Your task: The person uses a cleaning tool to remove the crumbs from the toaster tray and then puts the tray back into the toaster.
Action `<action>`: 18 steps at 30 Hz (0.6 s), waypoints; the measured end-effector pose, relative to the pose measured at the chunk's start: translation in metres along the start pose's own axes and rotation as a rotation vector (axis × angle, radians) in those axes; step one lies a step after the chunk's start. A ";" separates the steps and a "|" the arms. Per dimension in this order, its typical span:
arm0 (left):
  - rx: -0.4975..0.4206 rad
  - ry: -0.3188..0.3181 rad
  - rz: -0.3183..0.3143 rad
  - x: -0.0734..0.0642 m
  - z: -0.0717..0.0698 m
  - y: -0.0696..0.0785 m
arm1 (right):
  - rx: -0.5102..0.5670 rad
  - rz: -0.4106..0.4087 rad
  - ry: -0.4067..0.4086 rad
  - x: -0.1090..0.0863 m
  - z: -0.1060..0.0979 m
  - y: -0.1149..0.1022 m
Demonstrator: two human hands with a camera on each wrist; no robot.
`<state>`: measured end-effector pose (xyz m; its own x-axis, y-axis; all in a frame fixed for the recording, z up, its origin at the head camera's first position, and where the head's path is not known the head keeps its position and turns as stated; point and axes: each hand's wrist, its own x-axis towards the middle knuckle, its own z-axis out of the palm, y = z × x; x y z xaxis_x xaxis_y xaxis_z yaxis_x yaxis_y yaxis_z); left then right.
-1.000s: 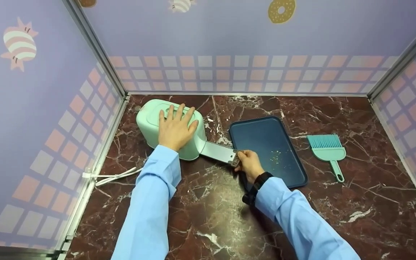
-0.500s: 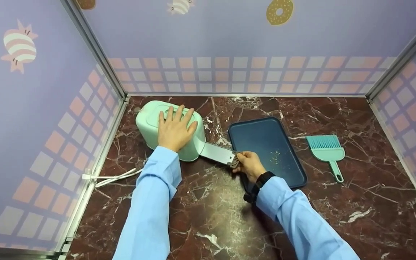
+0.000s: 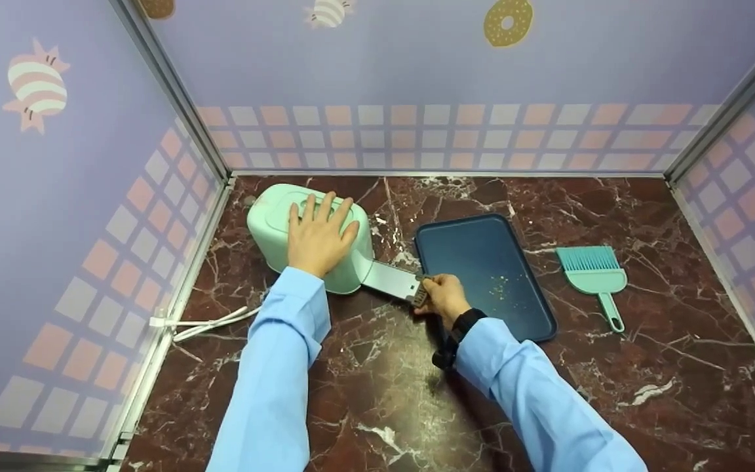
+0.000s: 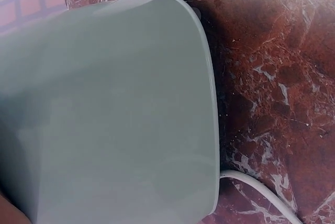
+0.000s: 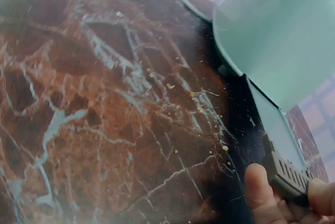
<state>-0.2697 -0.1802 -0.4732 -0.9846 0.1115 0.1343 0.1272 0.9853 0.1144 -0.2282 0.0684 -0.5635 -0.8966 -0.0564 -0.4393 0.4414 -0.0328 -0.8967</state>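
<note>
A mint-green toaster (image 3: pixel 271 239) stands at the back left; its side wall (image 4: pixel 115 103) fills much of the left wrist view. My left hand (image 3: pixel 320 239) rests on its top with the fingers spread, partly covering the top panel. A pale metal crumb tray (image 3: pixel 390 279) juts from the toaster's right end, low down; its inner part is hidden inside. My right hand (image 3: pixel 446 295) pinches the tray's brown ribbed end (image 5: pixel 290 174) between thumb and fingers, as the right wrist view shows.
Behind my right hand lies a dark blue rectangular tray (image 3: pixel 476 249) with yellowish crumbs (image 3: pixel 500 286). Farther right is a mint hand brush (image 3: pixel 594 278). A white cord (image 3: pixel 210 322) lies left of the toaster. Loose crumbs (image 5: pixel 225 148) dot the marbled tabletop (image 3: pixel 377 380). Patterned walls enclose three sides.
My right hand has shifted slightly left with the crumb tray's end, so a little less of the tray shows outside the toaster. The left hand stays on the toaster's top.
</note>
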 end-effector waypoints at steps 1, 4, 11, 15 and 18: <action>0.001 0.000 -0.001 0.000 0.000 0.000 | -0.022 0.000 0.011 0.000 0.001 0.000; -0.002 0.005 0.000 0.001 0.001 0.001 | -0.113 0.002 0.037 0.001 0.004 -0.001; 0.001 0.010 -0.005 0.001 0.005 -0.001 | -0.376 -0.051 0.081 0.009 0.015 0.000; -0.001 0.016 -0.009 0.000 0.004 0.000 | -0.427 -0.083 0.078 0.012 0.019 0.001; 0.002 0.018 -0.009 0.001 0.003 0.001 | -0.415 -0.088 0.056 0.012 0.021 0.002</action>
<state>-0.2712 -0.1789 -0.4762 -0.9835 0.0999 0.1508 0.1177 0.9865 0.1138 -0.2375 0.0464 -0.5694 -0.9357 -0.0168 -0.3524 0.3216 0.3702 -0.8715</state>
